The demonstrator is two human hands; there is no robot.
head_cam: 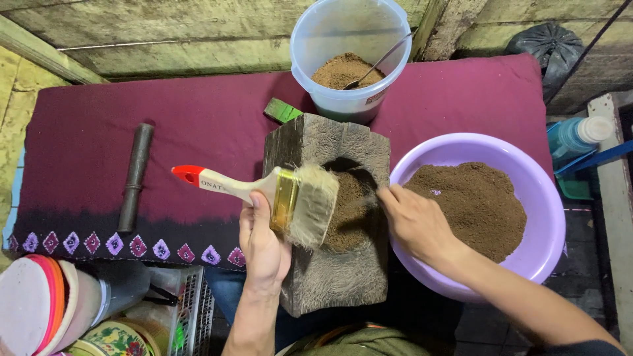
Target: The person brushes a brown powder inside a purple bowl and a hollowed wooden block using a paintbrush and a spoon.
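At the centre of the head view, a wooden block mould stands on a maroon cloth, its cavity filled with brown powder. A wide paintbrush is gripped firmly at the ferrule by the left hand — bristles resting at the cavity edge. The right hand is laid half-curled on the mould rim, holding nothing visible. The step in hand is judged to be brushing powder at the cavity; controlled, light strokes are called for. A lilac basin holds heaped brown powder; a clear bucket holds powder and a spoon.
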